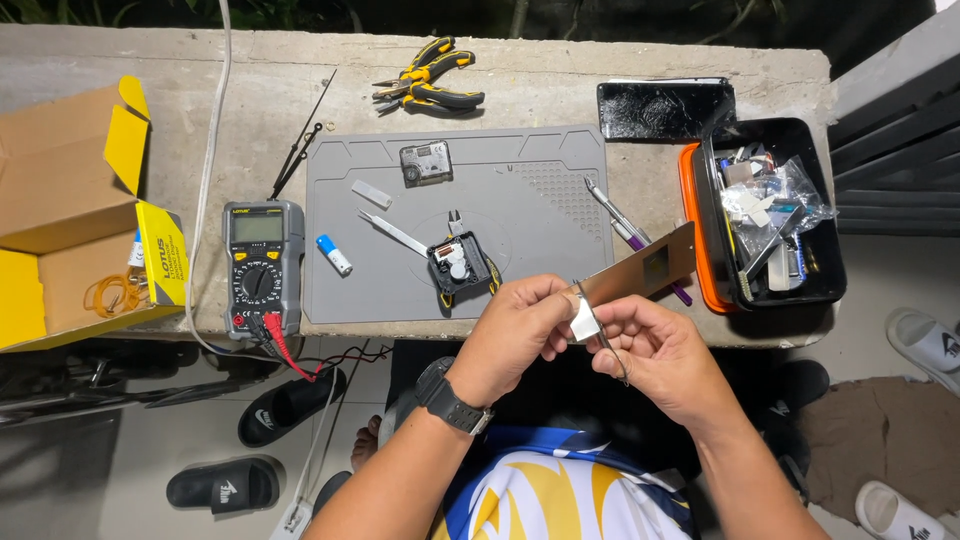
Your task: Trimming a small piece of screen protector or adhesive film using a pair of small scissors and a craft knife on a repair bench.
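My left hand point(520, 330) and my right hand point(655, 350) meet in front of the table edge. Together they hold a long thin brownish metal strip point(645, 268) that slants up to the right. A small shiny silver piece point(583, 318) sits between my fingers at its lower end. My right hand also grips thin tweezers point(612, 352) pointing down. A black watch is on my left wrist. On the grey work mat point(540, 190) lie a black clock movement point(458, 263), a second square movement point(425, 163), a battery point(334, 254) and silver tweezers point(392, 233).
A multimeter point(262, 268) with red and black leads stands left of the mat. Yellow-handled pliers point(430, 85) lie at the back. A black parts tray point(775, 215) and a dark phone point(665, 108) are at the right. An open cardboard box point(60, 210) is at the far left. Sandals lie on the floor.
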